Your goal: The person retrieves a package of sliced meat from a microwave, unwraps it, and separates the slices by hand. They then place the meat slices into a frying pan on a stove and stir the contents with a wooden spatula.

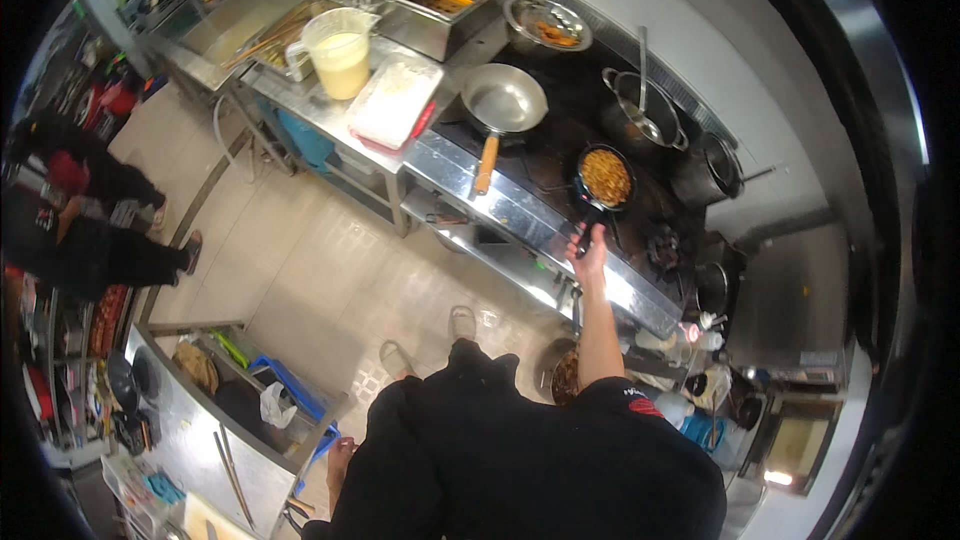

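Observation:
A small black frying pan (582, 191) is over the cooktop, its handle gripped by my right hand (590, 249). Golden-brown chopped food (606, 177) fills it. Whether the pan rests on a burner or is slightly raised, I cannot tell. Up and to the left of it, a steel pan (504, 96) with a wooden handle (486, 165) sits on the stove. My left hand (343, 451) hangs low by my side, close to the corner of a pulled-out drawer (315, 427); its fingers are partly hidden.
A steel pot (611, 90) with a ladle (643, 67) stands at the stove's back. On the left counter are a jug of yellow liquid (341, 64) and a tray of white powder (397, 101). A floor-level pot (551, 375) is near my right side. Two people (97, 240) stand at left.

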`<state>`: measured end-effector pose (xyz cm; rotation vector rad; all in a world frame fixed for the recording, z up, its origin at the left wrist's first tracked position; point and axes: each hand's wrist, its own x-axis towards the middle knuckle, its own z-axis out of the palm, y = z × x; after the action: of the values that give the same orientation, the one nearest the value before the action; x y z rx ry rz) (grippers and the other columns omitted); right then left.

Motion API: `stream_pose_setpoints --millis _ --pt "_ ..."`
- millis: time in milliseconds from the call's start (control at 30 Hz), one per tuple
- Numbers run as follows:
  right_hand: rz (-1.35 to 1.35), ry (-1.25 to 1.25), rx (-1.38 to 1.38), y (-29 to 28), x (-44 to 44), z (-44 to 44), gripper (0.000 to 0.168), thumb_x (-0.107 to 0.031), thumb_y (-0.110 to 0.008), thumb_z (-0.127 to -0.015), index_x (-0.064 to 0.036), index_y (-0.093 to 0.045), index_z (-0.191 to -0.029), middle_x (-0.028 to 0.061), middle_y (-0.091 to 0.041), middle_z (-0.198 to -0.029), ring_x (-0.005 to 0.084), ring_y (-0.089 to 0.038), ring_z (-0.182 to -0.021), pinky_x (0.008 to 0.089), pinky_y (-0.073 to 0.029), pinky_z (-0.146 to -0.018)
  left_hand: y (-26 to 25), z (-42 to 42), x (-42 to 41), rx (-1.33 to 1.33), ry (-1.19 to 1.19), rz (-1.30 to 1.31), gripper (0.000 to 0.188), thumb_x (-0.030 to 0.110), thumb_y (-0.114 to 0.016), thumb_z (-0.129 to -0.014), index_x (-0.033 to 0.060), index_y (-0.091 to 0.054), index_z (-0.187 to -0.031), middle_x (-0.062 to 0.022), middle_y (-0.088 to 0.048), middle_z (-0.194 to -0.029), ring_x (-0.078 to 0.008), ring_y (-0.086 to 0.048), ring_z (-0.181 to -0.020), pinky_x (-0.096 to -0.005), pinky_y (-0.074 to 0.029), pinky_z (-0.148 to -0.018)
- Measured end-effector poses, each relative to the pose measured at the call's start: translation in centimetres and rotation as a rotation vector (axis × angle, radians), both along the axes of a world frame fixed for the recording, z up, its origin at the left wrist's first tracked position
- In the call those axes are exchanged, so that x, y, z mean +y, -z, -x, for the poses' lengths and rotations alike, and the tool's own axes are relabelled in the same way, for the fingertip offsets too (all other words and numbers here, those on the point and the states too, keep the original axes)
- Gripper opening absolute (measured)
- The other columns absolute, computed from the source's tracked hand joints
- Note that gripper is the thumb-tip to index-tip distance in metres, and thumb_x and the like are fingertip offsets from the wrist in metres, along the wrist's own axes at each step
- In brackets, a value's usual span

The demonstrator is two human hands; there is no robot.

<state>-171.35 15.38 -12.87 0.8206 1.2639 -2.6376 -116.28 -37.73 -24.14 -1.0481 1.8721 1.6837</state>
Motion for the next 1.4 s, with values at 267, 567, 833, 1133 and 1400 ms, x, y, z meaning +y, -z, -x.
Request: stream_pose_setpoints --millis 267,567,833,1133,1400 --pt "-0.424 -1.184 -0.277 8.2 -6.1 -15.7 0.057 -0.054 -0.037 -0.101 -0.008 -0.059 -0.126 0.0057 -0.063 -0.095 0.0192 -0.058 -0.083 0.0401 -0.049 -0.077 -4.1 6.3 11.0 -0.184 -0.257 0.008 0.032 0.029 -0.06 -0.094 0.0039 -0.066 -0.114 -0.013 -0.071 -0.097 -0.0208 -0.069 -0.089 -0.0353 -0.057 -0.076" --pt "-0.676 -2.053 0.144 4.2 -9.7 -11.4 0.052 -0.054 -0.044 -0.099 -0.009 -0.067 -0.109 0.0041 -0.065 -0.086 0.0177 -0.059 -0.076 0.037 -0.048 -0.069 -6.9 0.8 24.0 -0.359 -0.528 -0.167 0.06 0.053 -0.059 -0.089 0.0091 -0.058 -0.13 -0.0139 -0.065 -0.125 -0.0336 -0.064 -0.11 -0.0545 -0.056 -0.087" --pt "-0.832 -2.322 0.357 2.9 -16.7 -9.8 0.051 -0.055 -0.05 -0.096 -0.009 -0.074 -0.093 0.0027 -0.066 -0.079 0.0164 -0.059 -0.069 0.0343 -0.048 -0.062 -2.1 -7.4 28.5 -0.319 -0.337 -0.14 0.059 0.039 -0.065 -0.085 0.0143 -0.053 -0.138 -0.0163 -0.053 -0.142 -0.0358 -0.052 -0.127 -0.0616 -0.048 -0.094" --pt "-1.27 -2.221 0.702 11.4 -32.1 -17.3 0.051 -0.049 -0.057 -0.094 -0.002 -0.074 -0.092 0.0113 -0.071 -0.08 0.0235 -0.067 -0.073 0.0381 -0.052 -0.069 -8.2 -14.5 16.9 -0.465 -0.45 0.521 0.046 0.028 -0.074 -0.079 0.0165 -0.066 -0.123 -0.0189 -0.058 -0.133 -0.0348 -0.051 -0.127 -0.0388 -0.036 -0.113" --pt "-0.939 -2.416 0.931 6.7 -47.3 -35.1 0.031 -0.032 -0.061 -0.094 -0.008 -0.068 -0.111 0.0132 -0.072 -0.097 0.0242 -0.068 -0.089 0.0375 -0.053 -0.08 3.0 -22.4 8.3 0.167 -0.837 0.32 0.037 0.024 -0.064 -0.09 0.005 -0.065 -0.122 -0.0146 -0.072 -0.105 -0.0216 -0.069 -0.097 -0.036 -0.055 -0.088"
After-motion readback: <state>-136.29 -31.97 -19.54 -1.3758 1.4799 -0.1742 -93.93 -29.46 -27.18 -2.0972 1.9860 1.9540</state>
